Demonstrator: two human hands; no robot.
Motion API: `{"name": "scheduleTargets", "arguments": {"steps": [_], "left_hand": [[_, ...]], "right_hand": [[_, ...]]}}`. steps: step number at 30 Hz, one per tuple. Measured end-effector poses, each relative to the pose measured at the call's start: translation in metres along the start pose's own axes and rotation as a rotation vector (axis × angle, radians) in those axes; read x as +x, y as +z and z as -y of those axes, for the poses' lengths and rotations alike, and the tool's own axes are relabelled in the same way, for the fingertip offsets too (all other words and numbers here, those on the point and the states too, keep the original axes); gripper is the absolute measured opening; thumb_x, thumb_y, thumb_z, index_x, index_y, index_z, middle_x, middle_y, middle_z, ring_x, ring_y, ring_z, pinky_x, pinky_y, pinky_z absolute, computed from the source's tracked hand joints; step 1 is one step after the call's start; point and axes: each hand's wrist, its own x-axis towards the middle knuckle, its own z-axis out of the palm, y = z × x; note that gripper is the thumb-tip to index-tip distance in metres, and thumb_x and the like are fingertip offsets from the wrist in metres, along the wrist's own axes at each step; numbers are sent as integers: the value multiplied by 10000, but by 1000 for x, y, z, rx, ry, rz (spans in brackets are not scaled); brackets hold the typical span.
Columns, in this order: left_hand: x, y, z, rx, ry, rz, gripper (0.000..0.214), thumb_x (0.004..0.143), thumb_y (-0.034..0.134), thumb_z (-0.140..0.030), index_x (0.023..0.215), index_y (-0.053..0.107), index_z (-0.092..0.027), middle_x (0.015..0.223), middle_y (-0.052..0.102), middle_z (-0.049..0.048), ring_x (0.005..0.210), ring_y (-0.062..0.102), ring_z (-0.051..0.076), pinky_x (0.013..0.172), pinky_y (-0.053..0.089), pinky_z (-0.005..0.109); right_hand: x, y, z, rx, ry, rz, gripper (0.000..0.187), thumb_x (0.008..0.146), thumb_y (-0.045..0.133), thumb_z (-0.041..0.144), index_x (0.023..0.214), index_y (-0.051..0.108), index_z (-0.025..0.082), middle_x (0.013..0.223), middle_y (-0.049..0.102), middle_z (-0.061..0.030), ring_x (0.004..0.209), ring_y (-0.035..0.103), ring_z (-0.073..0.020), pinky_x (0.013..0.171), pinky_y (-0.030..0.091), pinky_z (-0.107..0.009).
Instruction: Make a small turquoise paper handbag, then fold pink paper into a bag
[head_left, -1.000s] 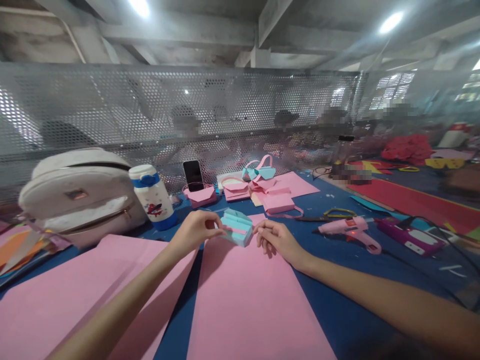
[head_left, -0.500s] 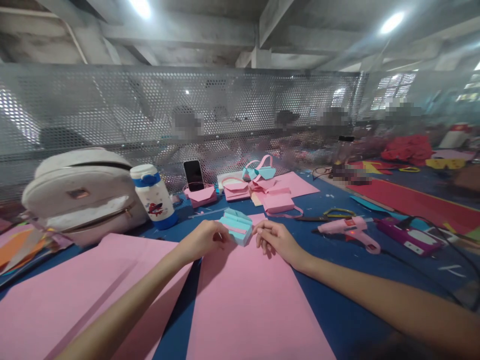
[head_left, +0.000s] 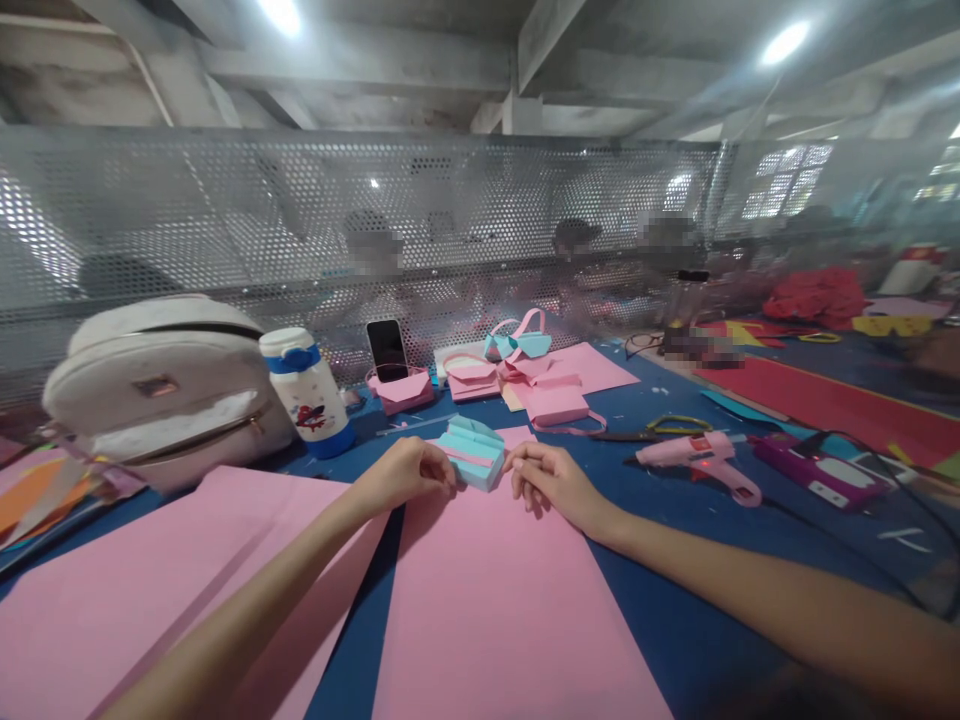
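Light-blue paper box point(head_left: 476, 440) with a pink strip point(head_left: 469, 459) across its near face sits tilted at the far end of a long pink sheet point(head_left: 517, 600), between the person's two hands. The change is at the left hand point(head_left: 409, 472): a second ago its thumb and forefinger reach out to pinch at the strip's left end, and now the hand lies lower, its fingers curled in beside the box's left edge. Whether those fingertips hold an end of the strip or only rest there, I cannot tell. The right hand point(head_left: 553, 478) stays almost where it was, fingers loosely bent, thumb near the forefinger, tips just beside the box's right side; any contact or grasp is unclear. The box itself has hardly shifted, and the strip lies fairly flat over the blue paper, so I judge that the work is at the stage of settling the strip's left end rather than placing the strip. The pink glue gun point(head_left: 697, 455) lies to the right, apart from both hands.
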Motion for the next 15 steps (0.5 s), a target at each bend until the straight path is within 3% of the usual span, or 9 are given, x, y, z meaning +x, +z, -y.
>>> {"name": "scheduleTargets", "arguments": {"steps": [8, 15], "left_hand": [[-2, -3, -3, 78, 13, 43, 136, 713, 629, -175, 772, 749, -152, 796, 766, 37, 711, 690, 154, 670, 498, 204], [-3, 1, -8, 371, -18, -65, 230, 714, 579, -83, 750, 762, -216, 774, 749, -8, 701, 642, 143, 634, 420, 192]], "right_hand": [[-1, 0, 1, -7, -5, 9, 309, 836, 547, 464, 855, 607, 162, 595, 611, 21, 386, 529, -79, 336, 364, -166], [-1, 1, 1, -6, -3, 11, 306, 832, 549, 459, 860, 608, 160, 592, 613, 19, 390, 534, -84, 337, 365, -169]]}}
